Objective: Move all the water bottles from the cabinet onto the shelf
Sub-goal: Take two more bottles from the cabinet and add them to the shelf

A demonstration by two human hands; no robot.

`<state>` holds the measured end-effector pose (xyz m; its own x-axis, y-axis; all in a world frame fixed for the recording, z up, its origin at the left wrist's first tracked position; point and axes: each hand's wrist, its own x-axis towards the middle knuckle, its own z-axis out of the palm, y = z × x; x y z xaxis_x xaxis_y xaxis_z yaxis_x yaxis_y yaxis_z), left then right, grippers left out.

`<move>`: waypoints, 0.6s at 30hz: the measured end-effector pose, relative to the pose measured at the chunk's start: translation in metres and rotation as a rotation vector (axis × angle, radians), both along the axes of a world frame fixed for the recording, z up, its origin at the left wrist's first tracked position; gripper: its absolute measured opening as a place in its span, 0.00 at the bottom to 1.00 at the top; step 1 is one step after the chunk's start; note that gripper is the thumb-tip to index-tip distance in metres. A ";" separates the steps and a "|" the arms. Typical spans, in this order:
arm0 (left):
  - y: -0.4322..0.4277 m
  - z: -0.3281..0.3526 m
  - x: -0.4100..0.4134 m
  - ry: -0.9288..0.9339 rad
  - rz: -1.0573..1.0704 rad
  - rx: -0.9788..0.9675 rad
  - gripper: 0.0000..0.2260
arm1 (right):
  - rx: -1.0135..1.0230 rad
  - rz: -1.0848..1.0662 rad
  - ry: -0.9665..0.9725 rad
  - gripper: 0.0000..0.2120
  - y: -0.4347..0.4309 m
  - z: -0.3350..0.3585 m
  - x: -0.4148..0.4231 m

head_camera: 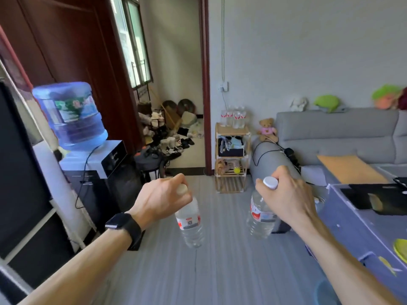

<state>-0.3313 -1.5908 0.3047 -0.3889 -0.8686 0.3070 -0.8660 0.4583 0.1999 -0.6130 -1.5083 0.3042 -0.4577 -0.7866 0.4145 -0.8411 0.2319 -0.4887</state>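
Grey floor (220, 271) runs to the wooden shelf (232, 155) by the doorway, with several water bottles (235, 116) on its top. The left hand (164, 200) and right hand (286, 199) each curl round a neck below the cap, so the left bottle (190, 225) and right bottle (261, 219) hang freely for carrying, well short of the shelf.

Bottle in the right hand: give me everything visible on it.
The bottle is clear plastic with a white cap and a red-and-white label round its upper body. It hangs cap-up, slightly tilted, in the air above the grey floor. The right hand grips its neck just below the cap; nothing else touches it. Fill level cannot be told.
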 end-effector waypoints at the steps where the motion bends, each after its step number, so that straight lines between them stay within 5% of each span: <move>1: -0.019 0.000 -0.004 0.000 0.011 0.010 0.09 | -0.007 0.009 0.009 0.17 -0.020 0.004 -0.006; 15: -0.335 -0.002 -0.060 -0.082 -0.065 0.031 0.11 | 0.010 0.033 -0.043 0.15 -0.310 0.006 -0.054; 18: -0.397 0.006 -0.081 -0.038 -0.110 0.032 0.17 | 0.013 -0.006 -0.059 0.15 -0.361 0.008 -0.068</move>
<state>-0.4124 -1.9879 0.3108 -0.4932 -0.8291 0.2632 -0.8181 0.5450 0.1839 -0.6807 -1.8697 0.3123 -0.4855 -0.7888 0.3769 -0.8097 0.2432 -0.5340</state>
